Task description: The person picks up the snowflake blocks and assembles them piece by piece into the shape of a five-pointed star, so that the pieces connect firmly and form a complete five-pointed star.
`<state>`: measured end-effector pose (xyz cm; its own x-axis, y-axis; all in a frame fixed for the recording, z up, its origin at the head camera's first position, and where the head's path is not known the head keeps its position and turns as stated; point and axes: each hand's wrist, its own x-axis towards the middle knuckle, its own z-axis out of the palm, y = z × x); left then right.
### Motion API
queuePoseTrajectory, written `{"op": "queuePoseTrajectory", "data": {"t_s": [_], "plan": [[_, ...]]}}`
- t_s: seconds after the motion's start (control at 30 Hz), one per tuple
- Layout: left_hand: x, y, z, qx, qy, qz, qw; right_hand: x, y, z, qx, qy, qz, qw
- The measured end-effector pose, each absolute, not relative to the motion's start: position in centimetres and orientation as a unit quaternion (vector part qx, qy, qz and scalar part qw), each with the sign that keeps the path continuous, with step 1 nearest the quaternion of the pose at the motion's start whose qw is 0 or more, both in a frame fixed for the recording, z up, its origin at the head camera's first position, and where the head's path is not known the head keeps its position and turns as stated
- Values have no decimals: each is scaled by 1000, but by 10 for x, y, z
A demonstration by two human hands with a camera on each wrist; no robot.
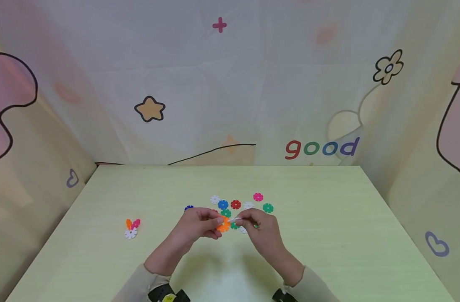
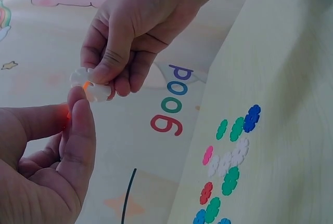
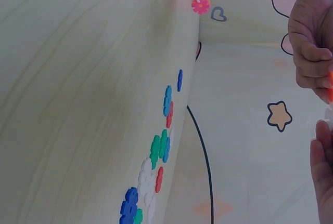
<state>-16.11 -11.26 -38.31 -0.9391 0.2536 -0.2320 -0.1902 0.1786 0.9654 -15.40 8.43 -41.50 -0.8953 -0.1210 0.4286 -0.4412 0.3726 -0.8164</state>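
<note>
My left hand (image 1: 198, 225) pinches an orange notched plastic disc (image 1: 225, 226) between thumb and fingers. In my right hand (image 1: 264, 230) a white notched disc (image 1: 234, 219) is pinched, seen nearly edge-on from the head. The two discs meet at their rims in front of me; in the left wrist view, a bit of orange shows at the white disc (image 2: 78, 76). How deep their slots engage cannot be told. Fingers hide much of both discs. The right wrist view catches the hands only at its right edge.
Loose notched discs lie behind the hands: a blue disc (image 1: 223, 204), a red disc (image 1: 235, 204), a pink disc (image 1: 258, 197), a green disc (image 1: 268, 208) and several others. To the left sits a joined white, orange and pink piece (image 1: 131, 233). A printed curtain (image 1: 199, 84) borders the table (image 1: 328, 243).
</note>
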Motion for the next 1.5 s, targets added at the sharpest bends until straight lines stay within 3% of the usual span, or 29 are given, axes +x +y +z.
{"op": "queuePoseTrajectory", "data": {"t_s": [0.9, 1.03, 1.5], "plan": [[-157, -111, -378, 18, 756, 634, 160, -155, 82, -421, 256, -797, 492, 241], [-157, -109, -379, 7, 750, 641, 162, -156, 83, -419, 244, -807, 489, 223], [-162, -113, -388, 2, 738, 651, 178, -164, 92, -406, 208, -833, 505, 88]]}}
